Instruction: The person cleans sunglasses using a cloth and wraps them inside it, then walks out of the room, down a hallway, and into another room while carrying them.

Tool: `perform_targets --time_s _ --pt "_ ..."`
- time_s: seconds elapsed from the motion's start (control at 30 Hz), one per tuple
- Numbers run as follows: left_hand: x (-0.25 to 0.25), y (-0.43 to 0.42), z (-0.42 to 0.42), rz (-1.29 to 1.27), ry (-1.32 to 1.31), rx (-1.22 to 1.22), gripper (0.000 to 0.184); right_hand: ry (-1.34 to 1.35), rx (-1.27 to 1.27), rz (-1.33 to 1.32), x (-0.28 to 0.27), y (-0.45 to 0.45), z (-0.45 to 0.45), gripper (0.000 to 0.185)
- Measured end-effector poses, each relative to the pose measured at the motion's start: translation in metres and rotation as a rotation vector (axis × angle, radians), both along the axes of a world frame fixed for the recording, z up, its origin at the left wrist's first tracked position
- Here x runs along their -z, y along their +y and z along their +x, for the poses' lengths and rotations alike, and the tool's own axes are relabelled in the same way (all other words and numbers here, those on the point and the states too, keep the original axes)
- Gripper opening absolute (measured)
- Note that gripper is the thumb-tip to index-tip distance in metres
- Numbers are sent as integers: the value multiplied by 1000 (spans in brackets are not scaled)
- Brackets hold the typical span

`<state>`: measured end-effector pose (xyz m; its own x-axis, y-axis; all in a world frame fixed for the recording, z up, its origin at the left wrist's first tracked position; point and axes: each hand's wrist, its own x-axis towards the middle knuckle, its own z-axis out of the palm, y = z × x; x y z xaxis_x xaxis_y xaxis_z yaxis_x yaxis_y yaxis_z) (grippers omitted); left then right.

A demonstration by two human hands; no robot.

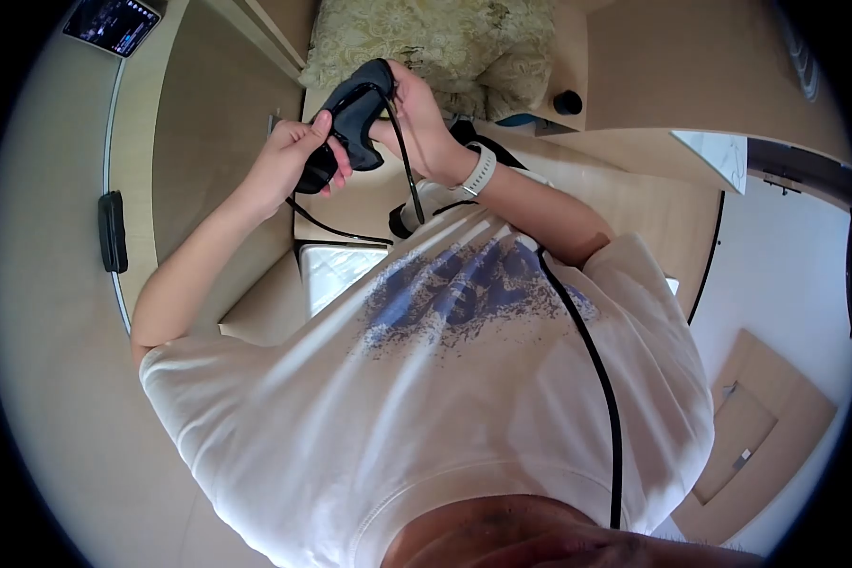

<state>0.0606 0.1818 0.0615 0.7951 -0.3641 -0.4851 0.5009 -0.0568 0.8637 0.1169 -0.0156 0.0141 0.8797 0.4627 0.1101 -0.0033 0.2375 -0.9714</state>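
Observation:
A black, goggle-shaped padded thing (355, 114) with a thin dark strap (405, 142) is held up in front of my body, between both hands. My left hand (292, 156) grips its lower left end, with the thumb on top and the fingers curled beneath. On the other side, my right hand (420, 118) is wrapped around its upper right edge, partly hidden behind it. A pale watch (480, 170) is on my right wrist. From near my left hand, a black cord (336, 230) runs toward my shirt (445, 379).
A patterned cushion (435, 43) lies beyond my hands, with a small black cylinder (567, 102) at its right. A lit screen device (114, 26) is at the top left. A black box (112, 232) on a pale cord lies at left. Another black cable (587, 336) crosses my shirt.

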Motion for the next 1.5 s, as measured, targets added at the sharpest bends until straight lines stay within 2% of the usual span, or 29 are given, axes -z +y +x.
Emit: perform_targets --time_s 0.1,0.2,0.27,0.33,0.4,0.53,0.6,0.67,0.8,0.87,0.9,0.93,1.03,1.2,1.33,1.4,1.5 --pt "-2 -1 3 -3 0 7 71 224 7 259 1 -3 3 47" --pt "-7 3 5 23 -10 27 71 93 36 -74 -7 -20 11 47" --pt "-5 2 9 5 6 15 71 133 57 -34 -11 -16 16 46" --pt "-1 2 8 -18 18 5 70 8 78 37 -5 -8 15 44" --pt "4 4 7 37 47 41 70 12 42 -13 0 -3 11 48" --pt "0 0 3 -1 59 -19 70 -187 19 -87 19 -4 7 62" --pt "0 1 3 -3 46 -13 69 -93 2 -157 24 -15 8 59" --pt "0 3 4 -14 33 -13 69 -126 12 -211 24 -25 15 57" --pt "4 4 5 -18 33 7 70 0 44 -107 6 -23 18 50" --pt "10 5 2 -13 37 17 71 -137 32 -72 17 -13 18 48" --pt "12 5 1 -7 41 26 71 -14 23 -28 1 -8 7 39" --pt "13 4 -1 -7 41 26 71 -13 23 -28 4 -7 7 39" --pt "11 1 -3 -21 54 19 69 74 -131 27 13 -9 4 34" --pt "13 4 4 -37 20 -7 67 116 -81 -104 9 -23 6 30" --pt "14 4 4 -36 -56 -15 69 143 -31 -85 7 -16 9 29" --pt "16 6 3 -14 -25 30 69 318 14 114 10 -6 3 28" --pt "10 3 2 5 21 76 71 341 -55 83 13 -9 0 30"
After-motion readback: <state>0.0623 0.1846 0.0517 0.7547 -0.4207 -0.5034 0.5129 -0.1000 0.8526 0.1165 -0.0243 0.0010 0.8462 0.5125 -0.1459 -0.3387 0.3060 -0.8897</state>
